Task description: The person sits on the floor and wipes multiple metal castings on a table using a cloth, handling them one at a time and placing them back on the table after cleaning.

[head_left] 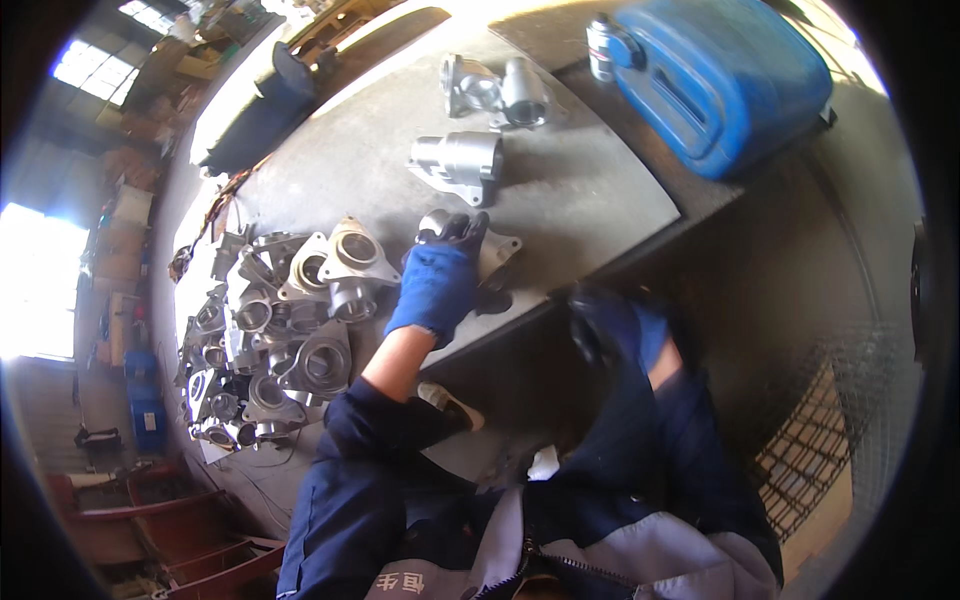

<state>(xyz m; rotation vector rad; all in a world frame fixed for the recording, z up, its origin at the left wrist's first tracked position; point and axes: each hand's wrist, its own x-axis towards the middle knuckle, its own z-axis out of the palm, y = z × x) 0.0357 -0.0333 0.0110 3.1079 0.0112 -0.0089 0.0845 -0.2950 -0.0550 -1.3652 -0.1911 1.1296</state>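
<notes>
My left hand (440,280), in a blue glove with dark fingers, is closed over a silver cast-metal housing (497,254) near the table's front edge. A flange with a hole sticks out to the right of that hand, and the rest of the housing is hidden under it. My right hand (620,330), in a similar glove, hangs just off the table edge to the right; motion and shadow blur its fingers. Beyond my left hand a similar housing (457,160) lies on its side, and farther back are more silver castings (524,92).
A pile of metal castings (325,362) covers the table's left part. A large blue jerrycan (735,80) lies at the far right beside a small spray can (600,50). A dark bin (262,118) stands beyond the table (590,190). Wire mesh (810,440) is at lower right.
</notes>
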